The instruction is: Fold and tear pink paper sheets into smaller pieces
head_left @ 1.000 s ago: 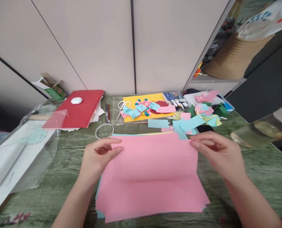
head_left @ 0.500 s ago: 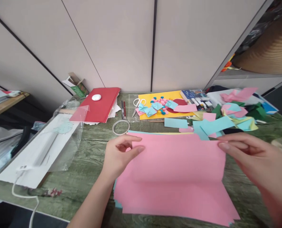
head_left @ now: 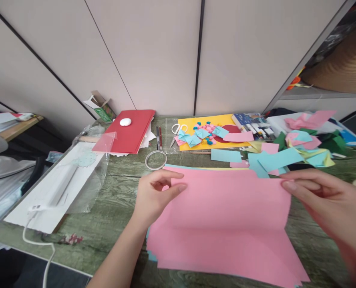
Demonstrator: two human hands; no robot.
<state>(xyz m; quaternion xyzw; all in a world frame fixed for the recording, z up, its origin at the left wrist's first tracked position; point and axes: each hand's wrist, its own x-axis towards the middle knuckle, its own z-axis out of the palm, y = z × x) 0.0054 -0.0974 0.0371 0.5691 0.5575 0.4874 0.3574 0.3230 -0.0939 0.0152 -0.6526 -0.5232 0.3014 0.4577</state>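
A sheet of pink paper [head_left: 228, 204] stands tilted up, its upper corners pinched between my thumbs and fingers. My left hand [head_left: 158, 196] is closed on the top left corner, and my right hand [head_left: 324, 200] on the top right corner. The sheet's lower part lies over a stack of coloured paper [head_left: 153, 240], mostly pink with blue and yellow edges showing. Just beyond the stack lie cut blue paper strips [head_left: 281, 159] and a blue rectangle [head_left: 226, 155]. A roll of tape [head_left: 155, 160] rests near my left hand.
White scissors [head_left: 179, 130] lie beside a yellow sheet [head_left: 186, 122] bearing small folded papers and colourful bits. A red folder [head_left: 129, 132] with a white round case [head_left: 125, 122] is at the back left. A white power strip [head_left: 60, 188] with a cable lies left. Crumpled papers [head_left: 310, 140] fill the back right.
The whole view has shifted slightly, so things appear a little farther right. Both hands keep their pinch on the pink paper, whose pose is nearly unchanged.
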